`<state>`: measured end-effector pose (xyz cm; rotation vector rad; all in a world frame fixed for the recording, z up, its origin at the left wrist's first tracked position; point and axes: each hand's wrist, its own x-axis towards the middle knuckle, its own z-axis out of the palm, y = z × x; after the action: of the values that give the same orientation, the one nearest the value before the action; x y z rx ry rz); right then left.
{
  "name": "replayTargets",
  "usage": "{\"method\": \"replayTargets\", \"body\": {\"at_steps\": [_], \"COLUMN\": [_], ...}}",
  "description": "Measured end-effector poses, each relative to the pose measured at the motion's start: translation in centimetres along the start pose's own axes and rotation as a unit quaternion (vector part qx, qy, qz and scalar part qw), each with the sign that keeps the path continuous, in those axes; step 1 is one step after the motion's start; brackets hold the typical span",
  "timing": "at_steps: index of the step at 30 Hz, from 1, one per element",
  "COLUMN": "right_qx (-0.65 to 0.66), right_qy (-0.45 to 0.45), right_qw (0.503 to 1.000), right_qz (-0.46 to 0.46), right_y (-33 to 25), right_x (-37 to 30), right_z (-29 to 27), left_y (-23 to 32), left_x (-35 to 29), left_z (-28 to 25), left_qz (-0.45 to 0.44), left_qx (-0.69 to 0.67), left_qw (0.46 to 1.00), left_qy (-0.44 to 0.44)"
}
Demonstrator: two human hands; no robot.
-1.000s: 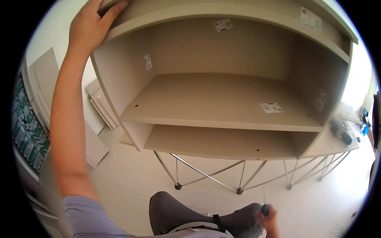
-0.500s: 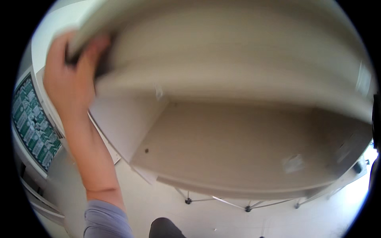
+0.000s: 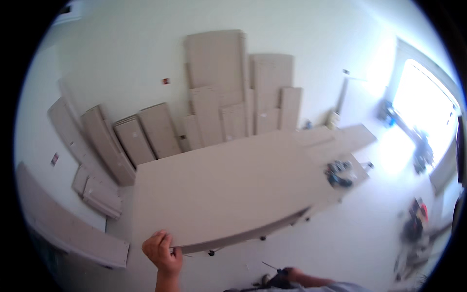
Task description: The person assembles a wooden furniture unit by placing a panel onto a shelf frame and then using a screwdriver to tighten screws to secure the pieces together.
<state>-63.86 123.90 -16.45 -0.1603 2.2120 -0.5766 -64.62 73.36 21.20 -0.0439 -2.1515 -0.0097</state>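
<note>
A large beige board-faced box [image 3: 219,190], seen from above, spans the middle of the head view. At its near left corner, my left hand [image 3: 162,248] is closed on the edge, fingers lying over the top and thumb at the side. Low in the view, my right hand [image 3: 293,274] is wrapped round a dark tool [image 3: 278,281] with a long thin bit pointing up and left. That tool is partly blurred, so its exact kind is unclear. It is apart from the box's near edge.
Beige panels [image 3: 216,63] lean against the far wall, and more panels [image 3: 73,228] stand at the left. Past the box's right end, dark tools [image 3: 339,174] lie on boards. Blurred gear [image 3: 413,221] is on the floor at right, near a bright window [image 3: 425,97].
The view has swung up from the box's open inside to its flat top and the room. My left hand now grips the near left corner. My right hand and its tool have come into view.
</note>
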Motion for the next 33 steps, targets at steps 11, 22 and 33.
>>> {"method": "replayTargets", "body": {"at_steps": [11, 22, 33], "right_qx": [0.192, 0.156, 0.006], "right_qy": [0.397, 0.358, 0.398], "right_qw": [0.884, 0.921, 0.916], "right_qz": [0.156, 0.001, 0.058], "right_y": [8.6, 8.0, 9.9], "right_x": [-6.7, 8.7, 16.8], "right_z": [-17.7, -36.5, -43.4], "left_y": [2.7, 2.5, 5.6], "left_x": [0.8, 0.2, 1.3], "left_z": [0.4, 2.3, 1.8], "left_qz": [-0.104, -0.138, -0.188], "left_qx": [0.066, 0.176, 0.211], "left_qw": [0.992, 0.974, 0.957], "left_qy": [-0.04, 0.029, -0.056]}}
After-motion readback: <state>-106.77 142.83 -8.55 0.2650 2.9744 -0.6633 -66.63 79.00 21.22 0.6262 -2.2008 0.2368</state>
